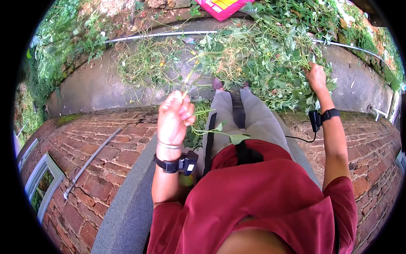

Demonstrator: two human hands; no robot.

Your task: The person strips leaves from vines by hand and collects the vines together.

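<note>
My left hand (pixel 174 113) is raised in front of my left thigh, its fingers closed round a thin green vine stem (pixel 192 76). One end of the stem sticks up past the fingertips; a length with a broad leaf (pixel 238 138) droops toward my lap. Out to the right, my right hand (pixel 316 77) reaches down to the edge of a large heap of leafy vines (pixel 275 55). Its fingers are closed on greenery there, with leaves hanging below the wrist. A looser pile of stripped-looking stems (pixel 148 63) lies on the ground at the left.
I sit on a grey ledge (pixel 127 203) with brick walls (pixel 97 186) on both sides. A pale pipe (pixel 165 34) runs along the far edge of the concrete ground (pixel 89 89). Beyond it lie a pink bag (pixel 220 10) and growing plants. A window frame (pixel 44 182) is at far left.
</note>
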